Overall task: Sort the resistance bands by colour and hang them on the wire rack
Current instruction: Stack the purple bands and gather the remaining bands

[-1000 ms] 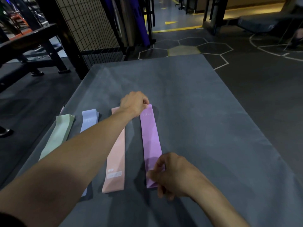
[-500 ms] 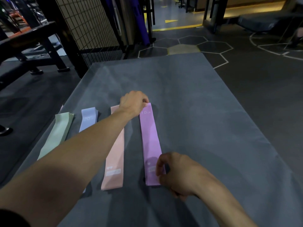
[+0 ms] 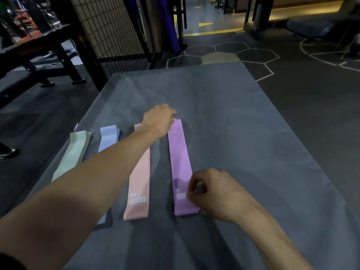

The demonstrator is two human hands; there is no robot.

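Several flat resistance bands lie side by side on a grey cloth-covered table (image 3: 243, 133): green (image 3: 73, 152), blue (image 3: 108, 138), pink (image 3: 139, 184) and purple (image 3: 179, 162). My left hand (image 3: 158, 118) reaches across the pink band and pinches the far end of the purple band. My right hand (image 3: 212, 191) has its fingers curled on the near end of the same purple band. The black wire rack (image 3: 109, 26) stands beyond the table's far left corner.
A black weight bench (image 3: 35, 55) stands on the floor to the left. Purple rolled mats (image 3: 171, 26) lean behind the rack. The dark gym floor with hexagon markings (image 3: 243, 53) lies beyond the table; a shoe (image 3: 7, 152) shows at the left edge.
My right hand has shifted slightly to the right along the purple band's near end, and the band now lies straighter. My left hand stays at the far end.
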